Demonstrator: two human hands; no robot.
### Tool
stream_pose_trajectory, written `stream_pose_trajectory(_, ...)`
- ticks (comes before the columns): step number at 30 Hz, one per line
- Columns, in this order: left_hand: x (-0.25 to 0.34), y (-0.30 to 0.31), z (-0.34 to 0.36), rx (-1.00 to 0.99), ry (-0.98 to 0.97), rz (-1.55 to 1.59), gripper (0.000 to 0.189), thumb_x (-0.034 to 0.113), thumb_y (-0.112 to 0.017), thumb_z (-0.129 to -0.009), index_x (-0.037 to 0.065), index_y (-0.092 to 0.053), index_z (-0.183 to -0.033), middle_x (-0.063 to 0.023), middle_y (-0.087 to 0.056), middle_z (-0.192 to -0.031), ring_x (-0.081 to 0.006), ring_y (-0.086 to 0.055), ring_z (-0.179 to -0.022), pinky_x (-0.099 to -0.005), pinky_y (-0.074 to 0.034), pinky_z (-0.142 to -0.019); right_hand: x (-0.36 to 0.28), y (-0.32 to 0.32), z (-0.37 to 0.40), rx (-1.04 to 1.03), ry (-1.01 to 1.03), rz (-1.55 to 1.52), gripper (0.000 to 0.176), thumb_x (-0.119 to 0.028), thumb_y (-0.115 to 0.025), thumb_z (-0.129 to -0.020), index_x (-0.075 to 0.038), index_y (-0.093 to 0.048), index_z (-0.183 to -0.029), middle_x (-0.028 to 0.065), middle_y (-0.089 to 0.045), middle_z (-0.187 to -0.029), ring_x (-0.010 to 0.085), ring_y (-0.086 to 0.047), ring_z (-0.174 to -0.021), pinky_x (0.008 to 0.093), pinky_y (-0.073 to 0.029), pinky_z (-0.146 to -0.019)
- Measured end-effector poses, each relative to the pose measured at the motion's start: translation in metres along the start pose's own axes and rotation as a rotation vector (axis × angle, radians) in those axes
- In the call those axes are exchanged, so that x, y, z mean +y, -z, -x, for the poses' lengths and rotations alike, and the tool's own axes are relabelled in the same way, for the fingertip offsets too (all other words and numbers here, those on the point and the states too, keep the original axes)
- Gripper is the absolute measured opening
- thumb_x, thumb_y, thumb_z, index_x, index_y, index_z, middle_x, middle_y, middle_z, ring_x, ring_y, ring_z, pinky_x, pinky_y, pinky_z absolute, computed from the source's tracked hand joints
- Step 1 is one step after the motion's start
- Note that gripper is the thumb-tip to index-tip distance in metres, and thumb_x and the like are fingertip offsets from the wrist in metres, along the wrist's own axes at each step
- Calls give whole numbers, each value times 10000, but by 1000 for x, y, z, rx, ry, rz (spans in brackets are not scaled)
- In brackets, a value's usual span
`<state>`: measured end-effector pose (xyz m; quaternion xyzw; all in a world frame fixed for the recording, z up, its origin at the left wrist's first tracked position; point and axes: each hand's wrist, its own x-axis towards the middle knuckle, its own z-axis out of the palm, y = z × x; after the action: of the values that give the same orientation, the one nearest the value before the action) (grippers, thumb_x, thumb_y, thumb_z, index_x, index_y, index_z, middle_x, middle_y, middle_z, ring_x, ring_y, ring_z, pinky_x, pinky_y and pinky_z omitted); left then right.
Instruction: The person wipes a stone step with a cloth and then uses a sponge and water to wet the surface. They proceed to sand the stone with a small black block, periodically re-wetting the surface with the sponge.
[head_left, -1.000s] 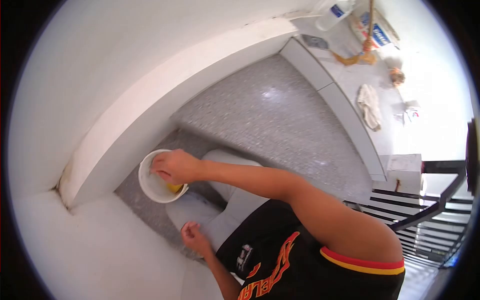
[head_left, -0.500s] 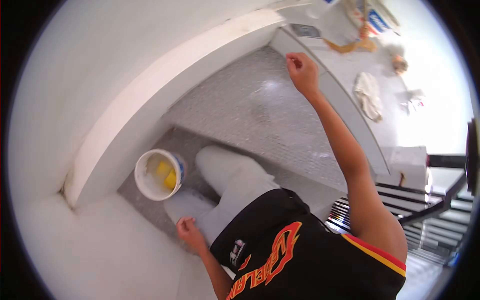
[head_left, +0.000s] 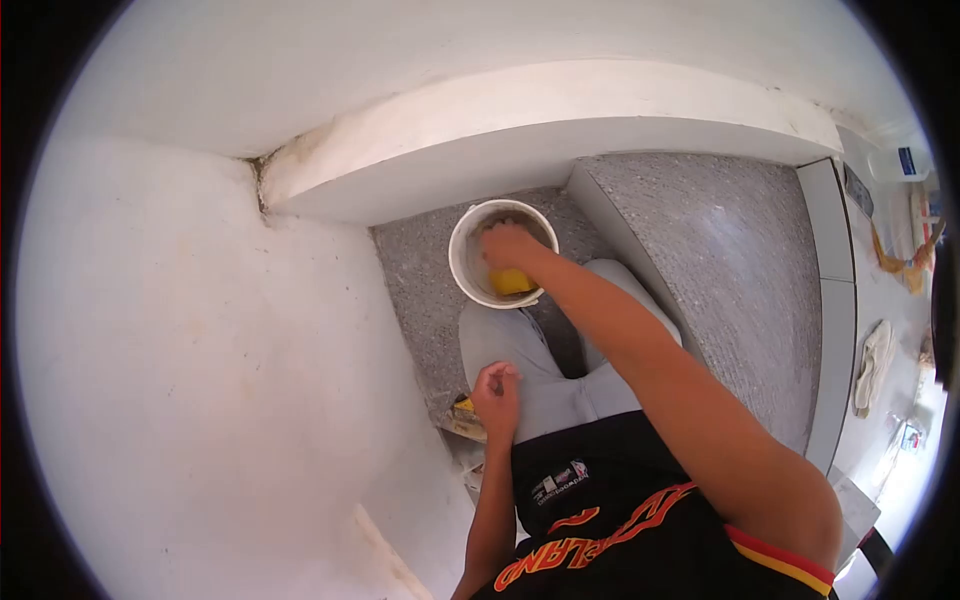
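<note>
A round white bucket [head_left: 463, 283] stands on the grey speckled floor in front of my knees, with a yellow sponge [head_left: 512, 282] low inside it. My right hand [head_left: 508, 244] reaches into the bucket just above the sponge. Its fingers are bent down and partly hidden, so what they touch cannot be made out. Over my left thigh, my left hand [head_left: 496, 392] is loosely curled, its fingertips drawn together; anything inside is too small to tell.
A grey speckled step [head_left: 715, 270] rises on the right, edged by pale tiles [head_left: 835, 300]. Beyond lie a white cloth [head_left: 874, 368] and a tan strap [head_left: 905, 268]. White walls stand left and ahead. Something yellow and black [head_left: 463, 405] lies beside my left hand.
My right hand has come from over the upper step down into the bucket. The view has turned left, bringing the bucket nearer the middle. My left hand stays by my thigh.
</note>
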<state>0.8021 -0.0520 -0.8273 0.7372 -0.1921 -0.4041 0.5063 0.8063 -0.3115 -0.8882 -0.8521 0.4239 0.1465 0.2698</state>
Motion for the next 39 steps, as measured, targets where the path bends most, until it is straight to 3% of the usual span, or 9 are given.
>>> stream_pose_trajectory(3,6,4,-2,10,88,56,138,108,-609,-871,-6,-577,-943,-44,-625,-805,-103,-609,-736,-204,-452,-554,6,-24,-24,-262,27,233,443,-309,-645,-718,-49,-650,-1078,144,-600,-1170,356,-541,-1110,467,-402,-959)
stream_pose_trajectory(9,1,9,-7,12,136,74,126,95,-596,-875,7,-570,-962,-62,-631,-833,-128,-635,-756,-204,-448,-475,-3,-36,-24,-362,28,539,432,-294,-638,-734,-84,-652,-1111,134,-604,-1177,305,-559,-1103,448,-395,-956)
stream_pose_trajectory(13,-2,17,-6,18,139,74,116,82,-582,-874,16,-571,-969,-66,-627,-855,-130,-636,-748,-192,-448,-445,37,-131,-74,-441,-8,450,381,-257,-617,-766,-91,-656,-1106,139,-608,-1167,314,-563,-1094,468,-379,-970)
stream_pose_trajectory(15,2,18,-7,-21,129,86,116,78,-580,-871,18,-571,-970,-67,-627,-861,-132,-637,-748,-188,-448,-437,52,-166,-94,-328,26,402,341,-216,-603,-791,-74,-657,-1097,139,-604,-1174,331,-552,-1102,480,-378,-970)
stream_pose_trajectory(19,-1,18,-5,24,34,-51,130,116,-580,-874,30,-568,-971,-67,-632,-845,-124,-633,-730,-184,-434,-423,19,-99,-45,-150,45,620,326,-138,-575,-788,26,-650,-1060,216,-578,-1176,387,-526,-1111,589,-366,-946)
stream_pose_trajectory(23,4,13,-4,31,71,-80,153,183,-558,-894,47,-573,-963,-45,-635,-845,-100,-614,-720,-175,-394,-428,8,-42,-20,-26,225,269,193,-149,-604,-738,-95,-715,-887,128,-676,-953,275,-634,-922,448,-455,-853)
stream_pose_trajectory(27,3,15,-4,27,1,-83,156,208,-549,-899,66,-575,-957,-17,-633,-841,-84,-597,-727,-174,-357,-437,10,-6,14,127,415,250,168,-135,-595,-736,-119,-700,-866,120,-675,-879,244,-650,-859,427,-461,-841)
stream_pose_trajectory(32,1,14,-1,32,-26,-138,151,209,-540,-903,69,-573,-950,-16,-628,-844,-84,-594,-735,-181,-362,-464,7,28,55,375,289,-159,352,-113,-655,-657,-81,-608,-1005,165,-656,-834,314,-653,-784,413,-517,-698)
stream_pose_trajectory(39,6,11,1,6,-98,-284,149,201,-517,-917,64,-575,-932,-17,-623,-844,-100,-609,-751,-192,-390,-479,22,18,70,496,183,-382,567,-126,-645,-694,-50,-461,-1225,210,-637,-839,346,-634,-787,469,-491,-734)
